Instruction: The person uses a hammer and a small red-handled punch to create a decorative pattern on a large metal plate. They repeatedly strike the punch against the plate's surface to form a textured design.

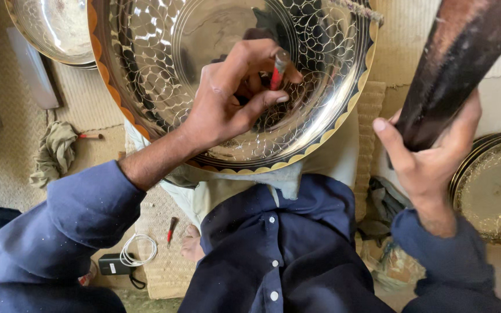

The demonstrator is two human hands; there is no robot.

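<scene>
Over at nine o'clock a crumpled rag lies on the woven mat, and near seven o'clock a white cord is coiled by a small black charger.

The left hand comes in from eight o'clock, fingers pinched round a thin red-handled chisel, its tip set against the inside of the big brass tray that leans on the person's lap. The tray fills the middle, up toward twelve o'clock.

From what I can see, the engraving looks well along: looping leaf and circle patterns cover the wide band, and a scalloped orange border runs round the rim. The centre disc seems plainer, with only faint lines, so I'd judge that part is what's left, though glare hides some of it.

At two o'clock the right hand is wrapped tight round a dark wooden mallet, raised clear of the chisel. Past it, at four o'clock, a stack of patterned trays sits on the floor.
</scene>
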